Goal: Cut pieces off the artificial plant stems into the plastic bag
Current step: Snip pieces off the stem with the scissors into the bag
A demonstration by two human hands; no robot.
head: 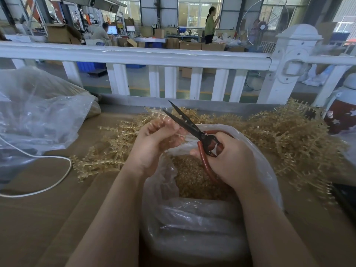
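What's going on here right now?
A person is trimming artificial plant stems over an open plastic bag. The left hand holds a pale stem up above the bag, and the right hand grips red-handled scissors with the blades open at the stem. The bag already holds a layer of cut pieces. A pile of uncut stems lies on the table behind the bag, and a second bag sits to the left.

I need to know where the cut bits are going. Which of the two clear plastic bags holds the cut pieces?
The near plastic bag under the hands holds the tan cut pieces; the far-left bag lies crumpled and shows none.
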